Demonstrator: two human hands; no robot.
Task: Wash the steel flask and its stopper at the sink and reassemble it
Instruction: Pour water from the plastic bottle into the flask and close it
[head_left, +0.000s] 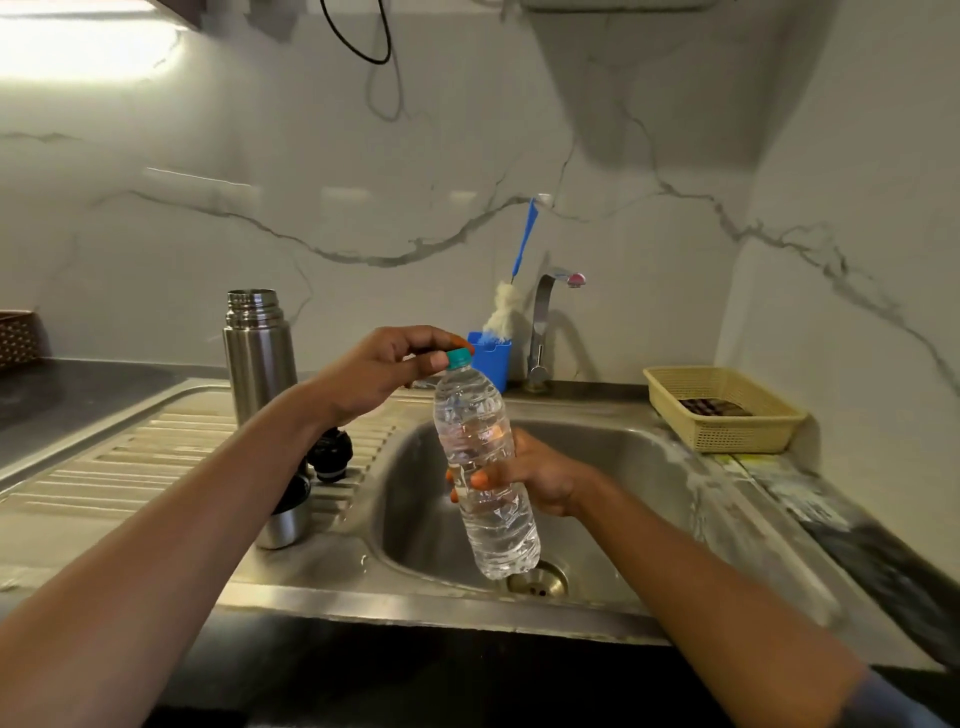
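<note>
The steel flask (258, 353) stands upright and open on the draining board, left of the basin. Its black stopper (329, 453) lies on the board just in front of it. The steel cup lid (283, 522) rests nearer the front edge, partly hidden by my left forearm. Over the sink basin (613, 467) I hold a clear plastic water bottle (485, 478), tilted slightly. My right hand (535, 480) grips its middle from behind. My left hand (384, 371) pinches the teal cap (459, 358) at its top.
A steel tap (545, 327) rises behind the basin. Next to it a blue holder (491, 364) carries a blue-handled bottle brush (511, 291). A yellow basket (722, 410) sits at the right. The drain (537, 581) lies below the bottle. A brown basket edge (15, 338) shows far left.
</note>
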